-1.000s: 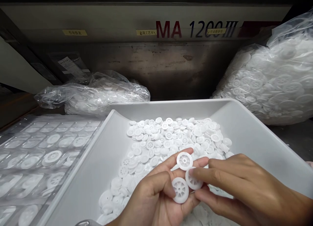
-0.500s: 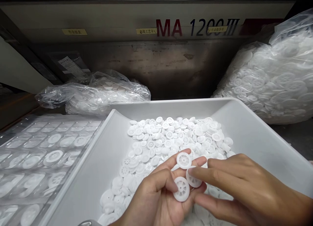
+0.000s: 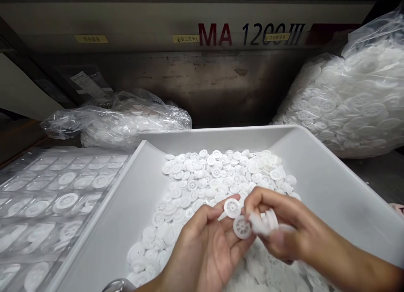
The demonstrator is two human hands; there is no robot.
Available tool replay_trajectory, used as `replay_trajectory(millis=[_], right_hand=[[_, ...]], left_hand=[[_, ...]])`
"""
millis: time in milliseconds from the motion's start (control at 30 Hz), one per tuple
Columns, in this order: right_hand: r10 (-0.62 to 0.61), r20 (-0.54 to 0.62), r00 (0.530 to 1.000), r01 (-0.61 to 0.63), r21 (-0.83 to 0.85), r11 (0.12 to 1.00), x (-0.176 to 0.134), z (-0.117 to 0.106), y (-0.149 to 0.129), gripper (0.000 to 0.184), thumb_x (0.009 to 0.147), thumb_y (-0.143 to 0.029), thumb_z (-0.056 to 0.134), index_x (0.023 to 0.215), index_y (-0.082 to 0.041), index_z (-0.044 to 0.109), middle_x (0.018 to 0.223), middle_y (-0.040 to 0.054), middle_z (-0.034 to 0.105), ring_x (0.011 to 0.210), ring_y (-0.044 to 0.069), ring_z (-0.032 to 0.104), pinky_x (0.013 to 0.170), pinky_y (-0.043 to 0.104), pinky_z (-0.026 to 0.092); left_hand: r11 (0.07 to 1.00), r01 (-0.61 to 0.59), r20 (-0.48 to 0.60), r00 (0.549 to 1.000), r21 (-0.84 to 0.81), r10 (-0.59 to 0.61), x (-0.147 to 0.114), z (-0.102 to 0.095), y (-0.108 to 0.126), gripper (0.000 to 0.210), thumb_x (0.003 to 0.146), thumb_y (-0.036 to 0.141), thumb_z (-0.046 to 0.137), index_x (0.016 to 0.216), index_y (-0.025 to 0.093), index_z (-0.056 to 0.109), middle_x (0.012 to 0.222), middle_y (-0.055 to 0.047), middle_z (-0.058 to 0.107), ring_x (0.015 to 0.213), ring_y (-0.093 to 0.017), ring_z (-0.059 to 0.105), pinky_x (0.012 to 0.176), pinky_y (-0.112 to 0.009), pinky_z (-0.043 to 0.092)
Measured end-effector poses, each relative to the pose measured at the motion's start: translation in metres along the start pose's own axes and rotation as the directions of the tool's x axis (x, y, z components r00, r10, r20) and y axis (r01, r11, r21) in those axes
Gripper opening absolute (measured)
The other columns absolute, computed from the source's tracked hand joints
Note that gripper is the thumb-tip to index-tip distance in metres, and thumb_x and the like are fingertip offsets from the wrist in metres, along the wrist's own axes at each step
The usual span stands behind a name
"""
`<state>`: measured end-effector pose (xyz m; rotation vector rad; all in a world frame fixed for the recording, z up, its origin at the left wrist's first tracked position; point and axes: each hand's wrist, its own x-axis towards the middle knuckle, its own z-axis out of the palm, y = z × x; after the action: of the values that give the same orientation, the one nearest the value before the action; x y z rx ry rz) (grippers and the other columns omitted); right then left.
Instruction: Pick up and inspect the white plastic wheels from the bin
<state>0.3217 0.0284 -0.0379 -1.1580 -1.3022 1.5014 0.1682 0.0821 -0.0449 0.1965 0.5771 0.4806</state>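
My left hand (image 3: 206,245) is palm up over the bin, with two small spoked white plastic wheels (image 3: 242,227) resting on its fingers. Part of another white piece shows beneath the upper wheel. Close beside it, my right hand (image 3: 284,224) has its fingers curled around a few white wheels (image 3: 270,219), smeared by motion, so their exact number is unclear. Below both hands, a heap of loose white wheels (image 3: 189,195) covers the floor of the light grey bin (image 3: 341,199).
To the left lies a clear compartment tray (image 3: 59,182) with white wheels in its pockets. A plastic bag of parts (image 3: 135,119) sits behind it. At the right stands a large clear bag full of wheels (image 3: 353,102). A machine panel (image 3: 142,27) runs along the back.
My right hand has gone from straight fingers touching the wheels to fingers curled around some. The wheel under my left thumb has left that spot, and the thumb has lifted away.
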Motion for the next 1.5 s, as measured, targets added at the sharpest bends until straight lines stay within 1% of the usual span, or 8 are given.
replay_trajectory(millis=[100, 267, 400, 500, 633, 967, 1300, 1500], right_hand=[[-0.001, 0.121, 0.993, -0.065, 0.537, 0.841, 0.003, -0.014, -0.006, 0.021, 0.082, -0.035, 0.041, 0.092, -0.018, 0.048, 0.076, 0.0005, 0.042, 0.053, 0.008, 0.027, 0.037, 0.018, 0.018], [0.006, 0.063, 0.998, -0.041, 0.574, 0.818, 0.007, -0.023, -0.007, 0.028, 0.091, -0.034, 0.030, 0.094, -0.017, 0.051, 0.074, 0.0020, 0.050, 0.042, 0.004, 0.030, 0.035, 0.017, 0.018], [0.217, -0.012, 0.976, -0.200, 0.343, 0.918, 0.009, -0.019, -0.004, 0.030, 0.094, -0.040, 0.036, 0.078, -0.020, 0.052, 0.060, -0.0063, 0.039, 0.040, 0.003, 0.018, 0.034, 0.015, 0.012], [0.198, 0.021, 0.980, -0.194, -0.119, 0.974, 0.003, -0.013, 0.001, 0.022, 0.089, -0.029, 0.050, 0.070, -0.019, 0.054, 0.061, -0.0043, 0.046, 0.044, 0.006, 0.034, 0.040, 0.018, 0.026], [0.193, 0.062, 0.979, -0.041, -0.872, 0.487, -0.005, -0.003, 0.009, 0.010, 0.085, -0.018, 0.052, 0.077, -0.020, 0.058, 0.069, 0.0012, 0.061, 0.060, 0.017, 0.058, 0.052, 0.025, 0.039], [0.193, 0.033, 0.981, -0.037, -0.936, 0.351, -0.014, 0.007, 0.020, 0.002, 0.075, -0.018, 0.062, 0.077, -0.018, 0.061, 0.069, 0.0043, 0.063, 0.061, 0.022, 0.063, 0.051, 0.027, 0.044], [0.321, -0.059, 0.945, -0.194, -0.891, 0.410, -0.014, -0.004, 0.006, 0.013, 0.073, -0.018, 0.059, 0.083, -0.025, 0.062, 0.077, 0.0025, 0.063, 0.062, 0.019, 0.062, 0.054, 0.028, 0.045], [0.105, -0.123, 0.987, -0.158, -0.584, 0.797, 0.001, 0.003, -0.001, 0.010, 0.086, -0.031, 0.051, 0.082, -0.030, 0.060, 0.068, -0.0069, 0.059, 0.063, 0.011, 0.055, 0.056, 0.021, 0.040]], left_hand=[[0.999, -0.027, -0.054, 0.998, 0.041, 0.029, 0.002, 0.000, 0.006, 0.033, 0.085, 0.027, 0.043, 0.115, 0.013, 0.045, 0.111, -0.012, 0.058, 0.103, -0.021, 0.058, 0.101, -0.037, 0.034], [0.991, -0.071, -0.075, 0.994, 0.112, 0.080, 0.001, -0.002, 0.013, 0.045, 0.086, 0.031, 0.044, 0.127, 0.013, 0.040, 0.128, -0.014, 0.051, 0.115, -0.025, 0.053, 0.105, -0.038, 0.035], [0.985, -0.090, -0.099, 0.990, 0.148, 0.105, 0.002, -0.004, 0.013, 0.046, 0.086, 0.031, 0.045, 0.127, 0.013, 0.039, 0.131, -0.015, 0.049, 0.117, -0.026, 0.052, 0.105, -0.038, 0.037], [0.981, -0.112, -0.110, 0.985, 0.159, 0.130, 0.003, -0.006, 0.014, 0.047, 0.085, 0.029, 0.048, 0.128, 0.012, 0.037, 0.131, -0.016, 0.051, 0.117, -0.026, 0.052, 0.104, -0.038, 0.040], [0.975, -0.115, -0.159, 0.976, 0.189, 0.146, 0.002, -0.006, 0.014, 0.047, 0.084, 0.031, 0.051, 0.126, 0.015, 0.038, 0.130, -0.013, 0.053, 0.117, -0.026, 0.052, 0.104, -0.037, 0.042], [0.976, -0.100, -0.149, 0.980, 0.194, 0.130, 0.002, -0.007, 0.015, 0.042, 0.084, 0.033, 0.052, 0.121, 0.016, 0.042, 0.126, -0.011, 0.057, 0.117, -0.026, 0.052, 0.103, -0.037, 0.044], [0.974, -0.100, -0.172, 0.976, 0.205, 0.137, 0.002, -0.004, 0.015, 0.031, 0.085, 0.032, 0.050, 0.112, 0.018, 0.043, 0.124, -0.011, 0.057, 0.115, -0.024, 0.054, 0.103, -0.035, 0.041], [0.993, -0.007, -0.179, 0.983, 0.120, 0.028, -0.001, -0.003, -0.013, 0.013, 0.084, 0.025, 0.048, 0.090, 0.015, 0.052, 0.087, -0.005, 0.061, 0.084, -0.014, 0.061, 0.093, -0.033, 0.043]])
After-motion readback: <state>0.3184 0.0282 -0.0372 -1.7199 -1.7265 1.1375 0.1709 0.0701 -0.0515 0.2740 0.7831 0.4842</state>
